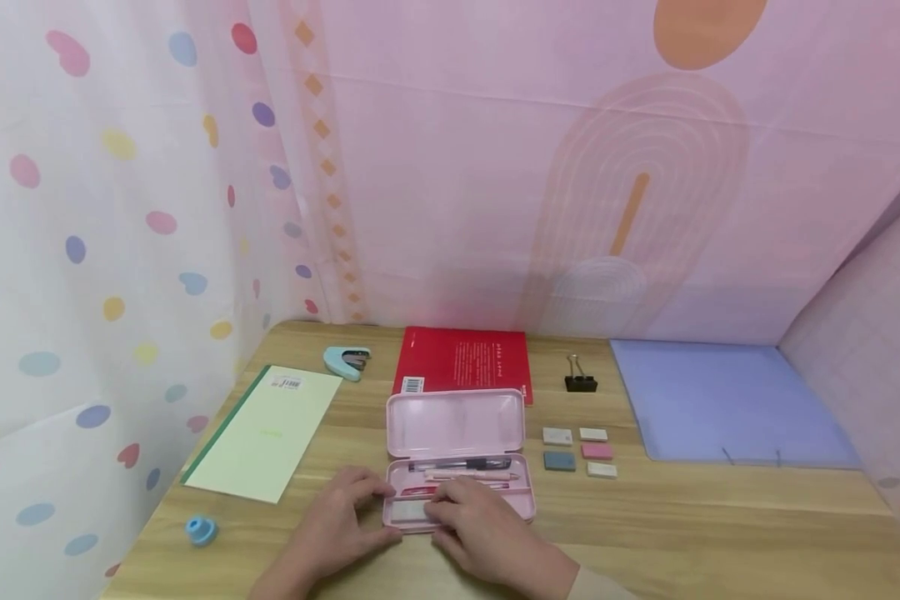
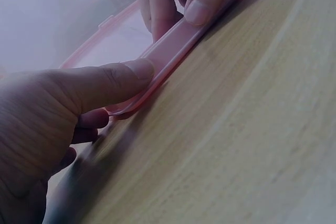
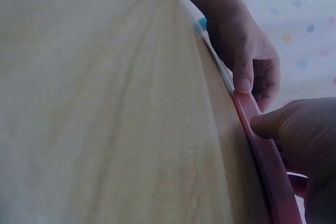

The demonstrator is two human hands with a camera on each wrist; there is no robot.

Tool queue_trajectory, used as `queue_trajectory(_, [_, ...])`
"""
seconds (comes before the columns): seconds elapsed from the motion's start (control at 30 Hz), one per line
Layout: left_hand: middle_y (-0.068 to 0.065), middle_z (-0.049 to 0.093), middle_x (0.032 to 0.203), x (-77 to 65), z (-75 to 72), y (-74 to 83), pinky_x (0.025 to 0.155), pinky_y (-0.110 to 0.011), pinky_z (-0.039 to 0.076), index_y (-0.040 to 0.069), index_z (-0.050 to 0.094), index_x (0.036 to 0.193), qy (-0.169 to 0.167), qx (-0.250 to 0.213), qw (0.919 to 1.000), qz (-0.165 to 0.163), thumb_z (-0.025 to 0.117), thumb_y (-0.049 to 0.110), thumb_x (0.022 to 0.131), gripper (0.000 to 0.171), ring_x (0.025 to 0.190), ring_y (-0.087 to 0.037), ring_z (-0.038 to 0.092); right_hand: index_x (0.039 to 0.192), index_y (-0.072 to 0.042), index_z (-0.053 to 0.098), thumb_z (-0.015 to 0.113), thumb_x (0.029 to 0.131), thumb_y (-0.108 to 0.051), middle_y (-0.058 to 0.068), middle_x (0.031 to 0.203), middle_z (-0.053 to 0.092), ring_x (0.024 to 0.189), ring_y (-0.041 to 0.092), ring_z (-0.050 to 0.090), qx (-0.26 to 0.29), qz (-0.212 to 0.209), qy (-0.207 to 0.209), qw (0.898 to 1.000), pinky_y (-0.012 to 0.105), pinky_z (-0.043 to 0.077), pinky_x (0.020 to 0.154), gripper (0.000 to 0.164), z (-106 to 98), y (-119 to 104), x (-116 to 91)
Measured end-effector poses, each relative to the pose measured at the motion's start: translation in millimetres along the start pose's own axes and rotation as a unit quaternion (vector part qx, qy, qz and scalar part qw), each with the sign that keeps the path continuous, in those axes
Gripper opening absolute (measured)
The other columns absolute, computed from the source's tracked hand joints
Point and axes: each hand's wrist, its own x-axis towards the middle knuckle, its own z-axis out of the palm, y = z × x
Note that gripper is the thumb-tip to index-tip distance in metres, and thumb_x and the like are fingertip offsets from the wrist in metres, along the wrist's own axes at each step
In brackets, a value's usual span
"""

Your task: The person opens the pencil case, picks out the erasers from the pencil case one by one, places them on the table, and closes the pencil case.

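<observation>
An open pink pencil case (image 1: 453, 423) lies on the table, lid tipped back. In it are a black-capped pen (image 1: 487, 463), a pale pink pen (image 1: 465, 476) and a red pen (image 1: 417, 492); a pale flat piece (image 1: 407, 511) shows in the front compartment. My left hand (image 1: 342, 518) grips the case's left end, thumb on the front wall in the left wrist view. My right hand (image 1: 483, 533) holds the front wall, thumb outside and fingers inside the front compartment. Its fingertips are partly hidden, and I cannot tell whether they also hold something small.
Several small erasers (image 1: 559, 461) lie right of the case. Behind are a red book (image 1: 461, 358), a black binder clip (image 1: 581, 383) and a light blue stapler (image 1: 345, 362). A green notebook (image 1: 262, 442) and a blue cap-like piece (image 1: 201, 531) lie left, a blue folder (image 1: 727, 400) right.
</observation>
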Motion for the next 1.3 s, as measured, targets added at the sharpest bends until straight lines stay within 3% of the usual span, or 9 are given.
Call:
queue_trajectory(0.2, [0.022, 0.052, 0.101, 0.8, -0.4, 0.3, 0.085, -0.031, 0.051, 0.034, 0.068, 0.099, -0.004, -0.001, 1.0, -0.001, 0.072, 0.072, 0.063, 0.053, 0.095, 0.0, 0.048, 0.116, -0.02, 0.067, 0.065, 0.091, -0.032, -0.01, 0.109, 0.057, 0.101, 0.004, 0.051, 0.028, 0.021, 0.003, 0.999, 0.025, 0.047, 0.089, 0.028, 0.2, -0.1, 1.0])
queue_trajectory(0.4, [0.022, 0.053, 0.1, 1.4, -1.1, 0.9, 0.085, -0.03, 0.051, 0.033, 0.069, 0.098, 0.003, -0.004, 1.0, 0.005, 0.079, 0.064, 0.062, 0.048, 0.095, 0.0, 0.049, 0.113, -0.021, 0.07, 0.063, 0.092, -0.037, -0.01, 0.102, 0.06, 0.095, 0.006, 0.053, -0.019, 0.043, 0.009, 0.999, 0.027, 0.048, 0.085, 0.028, -2.0, -2.2, 4.6])
queue_trajectory(0.57, [0.022, 0.053, 0.1, 1.6, -1.4, 0.5, 0.085, -0.031, 0.051, 0.033, 0.068, 0.098, 0.005, -0.005, 1.0, 0.005, 0.078, 0.064, 0.062, 0.048, 0.095, 0.0, 0.049, 0.113, -0.021, 0.07, 0.061, 0.093, -0.038, -0.01, 0.097, 0.059, 0.09, 0.006, 0.051, -0.019, 0.061, -0.003, 0.998, 0.027, 0.047, 0.082, 0.028, -1.8, -4.3, 8.4])
queue_trajectory(0.9, [0.021, 0.053, 0.1, 1.0, -2.5, -0.3, 0.085, -0.031, 0.051, 0.033, 0.069, 0.098, 0.002, 0.001, 1.0, 0.004, 0.076, 0.067, 0.063, 0.049, 0.094, -0.001, 0.048, 0.105, -0.026, 0.067, 0.066, 0.09, -0.028, -0.015, 0.101, 0.06, 0.093, 0.003, 0.052, 0.051, 0.071, 0.026, 0.996, 0.026, 0.048, 0.083, 0.015, 1.6, -4.8, 11.8])
queue_trajectory(1.1, [0.021, 0.053, 0.101, -0.5, -2.3, -0.1, 0.085, -0.033, 0.051, 0.034, 0.068, 0.098, 0.001, 0.0, 1.0, 0.0, 0.076, 0.066, 0.063, 0.048, 0.095, -0.001, 0.048, 0.106, -0.029, 0.067, 0.065, 0.093, -0.026, -0.02, 0.099, 0.062, 0.093, -0.001, 0.055, 0.118, 0.103, 0.01, 0.988, 0.028, 0.049, 0.086, 0.014, -3.5, -3.8, 13.9])
queue_trajectory(1.2, [0.02, 0.053, 0.103, -1.2, -1.6, 0.2, 0.085, -0.033, 0.052, 0.036, 0.067, 0.099, -0.002, 0.006, 1.0, -0.005, 0.073, 0.071, 0.063, 0.05, 0.096, -0.002, 0.048, 0.11, -0.029, 0.067, 0.062, 0.094, -0.025, -0.019, 0.105, 0.063, 0.098, 0.0, 0.057, 0.139, 0.123, 0.026, 0.982, 0.029, 0.05, 0.087, 0.017, -13.1, 2.2, 4.9])
queue_trajectory(1.3, [0.02, 0.053, 0.103, -0.7, -1.0, 0.2, 0.085, -0.033, 0.052, 0.037, 0.067, 0.099, -0.004, 0.007, 0.9999, -0.009, 0.071, 0.073, 0.063, 0.051, 0.096, -0.002, 0.048, 0.111, -0.029, 0.067, 0.061, 0.095, -0.023, -0.017, 0.106, 0.063, 0.096, 0.002, 0.058, 0.149, 0.14, 0.068, 0.977, 0.028, 0.051, 0.083, 0.019, -29.1, 16.3, -14.0])
